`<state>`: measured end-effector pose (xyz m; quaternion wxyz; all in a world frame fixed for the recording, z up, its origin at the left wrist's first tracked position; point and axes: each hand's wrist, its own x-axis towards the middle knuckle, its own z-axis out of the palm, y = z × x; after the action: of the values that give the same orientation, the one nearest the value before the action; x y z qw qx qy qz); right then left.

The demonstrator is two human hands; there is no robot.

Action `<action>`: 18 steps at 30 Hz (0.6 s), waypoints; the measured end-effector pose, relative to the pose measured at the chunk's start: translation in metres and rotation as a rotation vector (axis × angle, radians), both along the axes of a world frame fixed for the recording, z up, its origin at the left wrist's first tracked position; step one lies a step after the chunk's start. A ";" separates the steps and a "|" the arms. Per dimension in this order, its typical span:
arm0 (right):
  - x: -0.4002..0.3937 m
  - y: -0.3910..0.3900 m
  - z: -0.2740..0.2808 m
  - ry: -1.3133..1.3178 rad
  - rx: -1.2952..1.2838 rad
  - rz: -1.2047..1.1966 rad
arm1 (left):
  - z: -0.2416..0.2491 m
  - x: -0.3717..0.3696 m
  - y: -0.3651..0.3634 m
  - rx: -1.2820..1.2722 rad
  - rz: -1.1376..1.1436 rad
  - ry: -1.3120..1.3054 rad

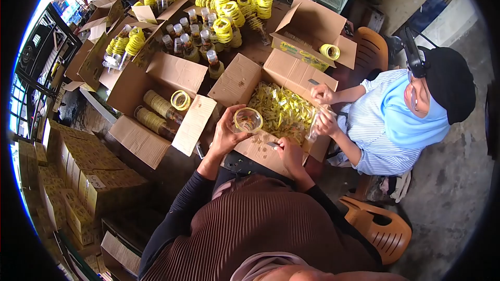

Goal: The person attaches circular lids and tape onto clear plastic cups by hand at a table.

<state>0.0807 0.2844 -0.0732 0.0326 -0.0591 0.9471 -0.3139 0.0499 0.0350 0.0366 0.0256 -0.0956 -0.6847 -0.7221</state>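
My left hand [229,131] is closed round a transparent plastic cup [248,120] with a yellow rim, its round opening towards me. To its right, my right hand [291,155] grips a small dark blade [273,144], its fingers pressed together. Both hands are over the near side of an open cardboard box [237,80] filled with yellow plastic scraps [278,109]. Left of my left hand, another open box [179,70] contains stacked cups [162,105] with yellowish rims and one loose yellow-rimmed cup [180,100].
A co-worker [396,119] sits at the right, hands over the scrap box with a blade and transparent plastic. Farther back are several bottles [195,34], yellow-ringed stacks [229,13] and another open box [312,21]. Stacked cartons [99,182] stand left; an orange chair [377,229] is lower right.
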 end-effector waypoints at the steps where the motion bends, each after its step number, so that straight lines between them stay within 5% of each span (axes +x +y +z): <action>1: -0.002 -0.001 0.012 0.203 0.135 0.035 | 0.000 0.000 0.000 -0.012 0.000 0.020; 3: -0.004 -0.005 0.027 0.403 0.269 0.073 | 0.001 0.000 0.001 -0.094 0.030 0.026; 5: -0.008 -0.010 0.036 0.280 -0.270 0.029 | 0.006 0.000 0.003 -0.177 0.059 0.034; 9: -0.009 -0.032 0.101 0.299 -0.537 0.063 | 0.017 0.007 0.013 -0.592 0.173 0.169; 18: -0.001 -0.050 0.107 0.378 -0.453 0.185 | 0.006 0.026 0.035 -0.930 0.225 0.310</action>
<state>0.0795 0.2346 0.0336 -0.1298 -0.2083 0.8329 -0.4961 0.0756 0.0697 0.0427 0.1597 -0.1287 -0.9281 -0.3107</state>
